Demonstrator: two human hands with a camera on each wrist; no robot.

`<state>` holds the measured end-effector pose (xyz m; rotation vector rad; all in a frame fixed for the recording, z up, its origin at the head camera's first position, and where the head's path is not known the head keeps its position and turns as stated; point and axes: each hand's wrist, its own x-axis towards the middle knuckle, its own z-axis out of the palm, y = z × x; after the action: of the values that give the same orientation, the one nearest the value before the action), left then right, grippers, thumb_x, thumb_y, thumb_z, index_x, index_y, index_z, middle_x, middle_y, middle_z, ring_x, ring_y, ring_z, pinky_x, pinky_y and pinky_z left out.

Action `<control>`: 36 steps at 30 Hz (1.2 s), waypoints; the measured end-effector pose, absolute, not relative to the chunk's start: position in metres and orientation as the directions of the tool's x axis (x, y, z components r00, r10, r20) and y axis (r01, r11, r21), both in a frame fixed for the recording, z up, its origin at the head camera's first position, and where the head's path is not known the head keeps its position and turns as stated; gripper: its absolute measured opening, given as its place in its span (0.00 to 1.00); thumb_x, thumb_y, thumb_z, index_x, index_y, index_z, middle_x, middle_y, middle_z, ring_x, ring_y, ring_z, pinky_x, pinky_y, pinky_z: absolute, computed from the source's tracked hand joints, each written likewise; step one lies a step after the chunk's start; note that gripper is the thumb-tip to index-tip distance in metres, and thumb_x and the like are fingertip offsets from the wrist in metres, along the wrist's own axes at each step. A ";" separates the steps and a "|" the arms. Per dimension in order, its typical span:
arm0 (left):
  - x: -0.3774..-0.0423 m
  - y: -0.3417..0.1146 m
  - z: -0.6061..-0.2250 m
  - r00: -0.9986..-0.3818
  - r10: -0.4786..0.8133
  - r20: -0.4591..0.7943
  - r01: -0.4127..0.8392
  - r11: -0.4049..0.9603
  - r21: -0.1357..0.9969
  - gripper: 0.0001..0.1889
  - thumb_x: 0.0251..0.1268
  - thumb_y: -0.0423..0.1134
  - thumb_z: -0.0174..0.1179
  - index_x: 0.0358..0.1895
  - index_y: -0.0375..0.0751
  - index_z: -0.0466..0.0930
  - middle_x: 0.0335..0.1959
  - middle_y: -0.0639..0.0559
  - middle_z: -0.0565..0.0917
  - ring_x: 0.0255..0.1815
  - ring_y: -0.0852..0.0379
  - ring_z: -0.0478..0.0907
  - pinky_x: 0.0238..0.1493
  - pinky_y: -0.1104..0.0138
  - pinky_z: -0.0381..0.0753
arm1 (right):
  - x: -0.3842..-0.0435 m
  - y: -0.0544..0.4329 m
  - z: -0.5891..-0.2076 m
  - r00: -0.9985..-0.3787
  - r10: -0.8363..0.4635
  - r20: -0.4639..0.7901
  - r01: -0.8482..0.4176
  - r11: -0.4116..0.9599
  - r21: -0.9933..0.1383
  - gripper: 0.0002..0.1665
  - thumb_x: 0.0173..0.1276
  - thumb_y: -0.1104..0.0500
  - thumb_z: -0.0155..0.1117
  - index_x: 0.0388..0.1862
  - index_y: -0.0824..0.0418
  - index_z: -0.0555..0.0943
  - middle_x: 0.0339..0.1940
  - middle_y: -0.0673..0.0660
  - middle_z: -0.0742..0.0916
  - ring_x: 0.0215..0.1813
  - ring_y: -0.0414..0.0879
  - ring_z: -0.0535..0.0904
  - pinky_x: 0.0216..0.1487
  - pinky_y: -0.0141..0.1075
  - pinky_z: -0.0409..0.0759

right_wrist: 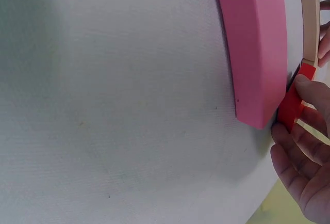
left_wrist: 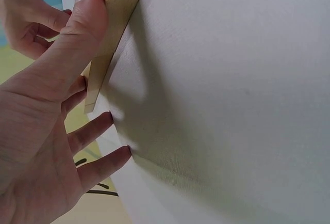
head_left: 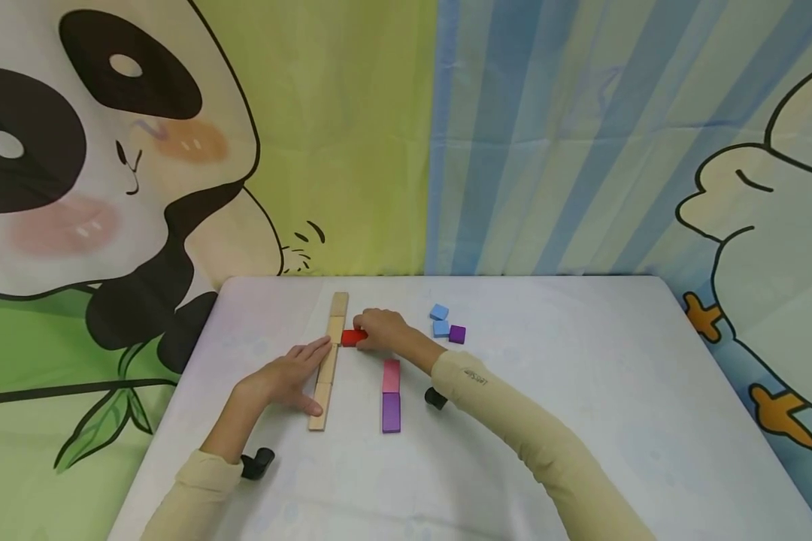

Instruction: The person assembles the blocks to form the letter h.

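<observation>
Several natural wood blocks [head_left: 326, 366] lie end to end in a long row on the white table. My left hand [head_left: 286, 382] rests along the row's left side, fingers spread, with thumb and fingertips touching the wood. A red block [head_left: 349, 338] meets the row's right side at a right angle. My right hand [head_left: 383, 330] pinches the red block's right end; in the right wrist view the thumb lies on the red block [right_wrist: 291, 100] with fingers at its far side. A pink block [head_left: 391, 376] and a purple block [head_left: 391, 413] stand in line nearer me.
Two light blue cubes [head_left: 440, 328] and a dark purple cube [head_left: 457, 334] sit right of my right hand. Black wrist-worn pieces [head_left: 257, 463] show beside each forearm. A printed cloth backdrop [head_left: 352, 135] rises behind the table's [head_left: 582, 361] far edge.
</observation>
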<state>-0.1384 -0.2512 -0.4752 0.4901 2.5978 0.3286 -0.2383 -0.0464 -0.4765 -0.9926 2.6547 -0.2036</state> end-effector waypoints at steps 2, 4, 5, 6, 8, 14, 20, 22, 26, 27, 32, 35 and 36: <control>-0.139 -0.251 -0.475 -0.824 0.398 -0.404 0.283 0.906 0.315 0.64 0.40 0.61 0.73 0.78 0.39 0.44 0.80 0.46 0.46 0.76 0.39 0.53 0.67 0.41 0.66 | -0.238 -0.046 -0.478 -0.715 -0.663 -0.221 -0.622 0.748 -0.230 0.18 0.66 0.49 0.66 0.51 0.54 0.81 0.39 0.50 0.83 0.37 0.40 0.74 0.33 0.29 0.70; -0.139 -0.252 -0.475 -0.824 0.395 -0.407 0.280 0.907 0.315 0.65 0.39 0.61 0.73 0.78 0.39 0.44 0.80 0.46 0.46 0.76 0.39 0.53 0.67 0.41 0.66 | -0.238 -0.045 -0.479 -0.712 -0.668 -0.215 -0.629 0.743 -0.227 0.18 0.66 0.49 0.66 0.52 0.54 0.81 0.39 0.50 0.82 0.37 0.39 0.73 0.33 0.29 0.70; -0.140 -0.252 -0.476 -0.824 0.395 -0.407 0.280 0.907 0.314 0.65 0.39 0.61 0.73 0.78 0.39 0.44 0.80 0.46 0.46 0.76 0.39 0.53 0.67 0.41 0.66 | -0.238 -0.045 -0.480 -0.712 -0.671 -0.209 -0.632 0.741 -0.226 0.18 0.66 0.48 0.66 0.52 0.54 0.81 0.39 0.50 0.82 0.36 0.39 0.73 0.32 0.28 0.70; -0.140 -0.252 -0.477 -0.824 0.392 -0.409 0.277 0.908 0.313 0.65 0.39 0.62 0.73 0.78 0.39 0.43 0.80 0.46 0.46 0.76 0.39 0.53 0.67 0.41 0.66 | -0.238 -0.045 -0.481 -0.711 -0.673 -0.203 -0.635 0.739 -0.226 0.19 0.66 0.48 0.66 0.52 0.54 0.81 0.39 0.49 0.82 0.36 0.39 0.73 0.32 0.28 0.70; -0.140 -0.253 -0.479 -0.825 0.389 -0.410 0.273 0.910 0.313 0.65 0.38 0.62 0.73 0.78 0.40 0.43 0.80 0.46 0.45 0.76 0.39 0.53 0.67 0.41 0.66 | -0.237 -0.045 -0.482 -0.711 -0.676 -0.194 -0.637 0.736 -0.230 0.19 0.65 0.48 0.66 0.52 0.54 0.81 0.38 0.49 0.82 0.36 0.39 0.73 0.32 0.28 0.69; -0.139 -0.253 -0.479 -0.826 0.388 -0.408 0.273 0.910 0.313 0.65 0.39 0.62 0.73 0.78 0.40 0.43 0.81 0.47 0.45 0.76 0.39 0.52 0.67 0.40 0.65 | -0.236 -0.044 -0.483 -0.715 -0.676 -0.179 -0.635 0.735 -0.240 0.20 0.65 0.48 0.67 0.53 0.53 0.81 0.40 0.50 0.82 0.36 0.40 0.74 0.33 0.28 0.70; -0.139 -0.253 -0.477 -0.826 0.382 -0.414 0.267 0.913 0.309 0.65 0.39 0.61 0.73 0.78 0.40 0.43 0.81 0.47 0.45 0.76 0.39 0.52 0.67 0.39 0.64 | -0.234 -0.041 -0.485 -0.725 -0.671 -0.155 -0.623 0.734 -0.270 0.23 0.66 0.46 0.66 0.56 0.53 0.80 0.42 0.51 0.83 0.38 0.40 0.74 0.35 0.29 0.72; -0.139 -0.253 -0.477 -0.826 0.376 -0.420 0.261 0.915 0.307 0.65 0.40 0.62 0.73 0.78 0.41 0.43 0.81 0.48 0.44 0.77 0.39 0.52 0.68 0.40 0.64 | -0.234 -0.040 -0.487 -0.729 -0.667 -0.152 -0.616 0.736 -0.281 0.23 0.66 0.45 0.66 0.57 0.52 0.80 0.43 0.51 0.83 0.39 0.41 0.73 0.35 0.30 0.71; -0.139 -0.253 -0.477 -0.823 0.389 -0.414 0.274 0.910 0.310 0.65 0.39 0.63 0.72 0.78 0.40 0.43 0.80 0.47 0.45 0.76 0.39 0.52 0.67 0.40 0.65 | -0.235 -0.039 -0.489 -0.735 -0.664 -0.136 -0.605 0.733 -0.310 0.23 0.65 0.45 0.66 0.57 0.52 0.81 0.43 0.51 0.82 0.40 0.41 0.72 0.35 0.31 0.71; -0.138 -0.253 -0.477 -0.822 0.392 -0.414 0.277 0.909 0.311 0.65 0.39 0.63 0.72 0.78 0.40 0.43 0.80 0.47 0.44 0.76 0.39 0.52 0.67 0.40 0.65 | -0.235 -0.039 -0.490 -0.735 -0.666 -0.130 -0.604 0.729 -0.322 0.23 0.65 0.45 0.66 0.56 0.52 0.81 0.43 0.51 0.82 0.40 0.41 0.72 0.35 0.31 0.71; -0.137 -0.252 -0.474 -0.823 0.403 -0.401 0.286 0.903 0.320 0.64 0.40 0.62 0.72 0.78 0.39 0.43 0.80 0.46 0.45 0.76 0.38 0.52 0.67 0.39 0.63 | -0.237 -0.039 -0.492 -0.724 -0.682 -0.101 -0.603 0.698 -0.385 0.22 0.65 0.48 0.67 0.54 0.56 0.83 0.41 0.53 0.83 0.38 0.41 0.72 0.38 0.30 0.70; -0.137 -0.252 -0.473 -0.825 0.399 -0.402 0.280 0.904 0.322 0.64 0.40 0.62 0.72 0.78 0.39 0.44 0.80 0.46 0.45 0.76 0.38 0.53 0.67 0.39 0.63 | -0.237 -0.039 -0.492 -0.719 -0.689 -0.095 -0.604 0.686 -0.406 0.22 0.65 0.49 0.67 0.53 0.58 0.83 0.41 0.53 0.83 0.37 0.41 0.71 0.39 0.30 0.70; -0.137 -0.252 -0.472 -0.826 0.395 -0.403 0.278 0.906 0.319 0.64 0.40 0.62 0.72 0.78 0.39 0.44 0.80 0.47 0.45 0.76 0.38 0.53 0.67 0.39 0.64 | -0.237 -0.039 -0.491 -0.718 -0.689 -0.096 -0.602 0.684 -0.412 0.22 0.65 0.49 0.67 0.53 0.59 0.83 0.41 0.54 0.83 0.37 0.41 0.71 0.39 0.30 0.70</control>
<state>-0.1367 -0.2519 -0.4723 0.4870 2.5981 0.3403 -0.2369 -0.0388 -0.4913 -1.0355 2.6537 -0.5219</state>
